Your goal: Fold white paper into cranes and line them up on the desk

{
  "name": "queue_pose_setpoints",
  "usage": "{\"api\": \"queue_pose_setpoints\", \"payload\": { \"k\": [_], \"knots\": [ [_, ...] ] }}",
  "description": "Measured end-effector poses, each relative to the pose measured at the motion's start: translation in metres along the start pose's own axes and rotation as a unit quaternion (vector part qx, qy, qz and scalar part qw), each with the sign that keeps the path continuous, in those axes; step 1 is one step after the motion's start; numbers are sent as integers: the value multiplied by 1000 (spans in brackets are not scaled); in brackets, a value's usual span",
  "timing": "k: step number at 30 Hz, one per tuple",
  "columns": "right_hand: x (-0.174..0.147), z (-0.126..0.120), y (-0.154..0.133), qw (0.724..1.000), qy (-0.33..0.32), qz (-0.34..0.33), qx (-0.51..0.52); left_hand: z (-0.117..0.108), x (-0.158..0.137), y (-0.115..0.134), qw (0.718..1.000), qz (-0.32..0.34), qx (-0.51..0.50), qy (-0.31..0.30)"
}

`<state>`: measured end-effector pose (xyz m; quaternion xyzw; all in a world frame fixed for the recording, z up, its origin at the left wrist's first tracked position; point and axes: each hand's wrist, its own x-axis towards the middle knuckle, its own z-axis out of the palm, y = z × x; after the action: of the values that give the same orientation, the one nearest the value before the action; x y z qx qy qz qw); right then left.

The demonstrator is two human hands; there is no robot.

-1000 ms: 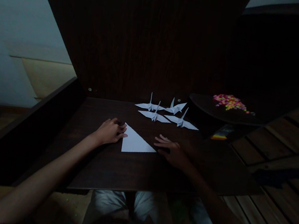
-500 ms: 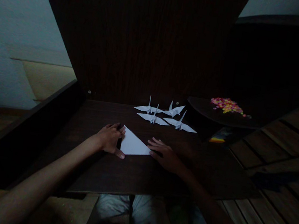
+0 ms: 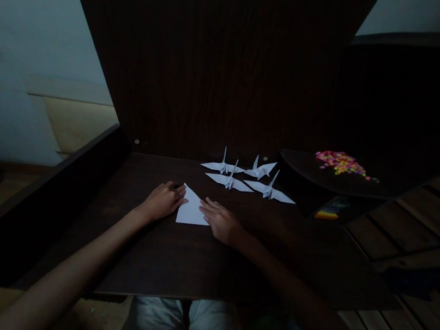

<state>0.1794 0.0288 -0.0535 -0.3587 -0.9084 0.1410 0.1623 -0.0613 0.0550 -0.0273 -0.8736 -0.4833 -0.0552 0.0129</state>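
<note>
Two bare hands are at a white paper (image 3: 190, 214) lying on the dark table (image 3: 147, 267), just below the middle of the frame. The left hand (image 3: 162, 200) comes in from the lower left, its fingers bent at the upper left corner of the sheet and its thumb tip on the white; whether they pinch it, I cannot tell. The right hand (image 3: 223, 224), from the lower right, lies over the sheet's right part, fingers stretched out, nearly side by side, tips on the paper. Four folded cranes (image 3: 230, 182) stand close together above and right of the sheet, necks pointing up. At right of centre, a heap of small pink, yellow and orange pieces (image 3: 342, 164) sits on a shelf (image 3: 296, 164). Grey trousers (image 3: 207, 323) show at the bottom.
</note>
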Motion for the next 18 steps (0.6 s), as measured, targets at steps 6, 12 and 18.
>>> {"api": "queue_pose_setpoints", "payload": {
  "k": [6,12,18],
  "knots": [
    [20,4,0,987,-86,-125,48,7,10,-16,998,-26,-44,44],
    [30,-1,-12,961,-169,-189,113,-3,22,-23,999,-26,-29,-32],
    [18,-2,-29,970,-125,-187,97,-7,28,-28,995,-30,-30,-88]
  ]
}}
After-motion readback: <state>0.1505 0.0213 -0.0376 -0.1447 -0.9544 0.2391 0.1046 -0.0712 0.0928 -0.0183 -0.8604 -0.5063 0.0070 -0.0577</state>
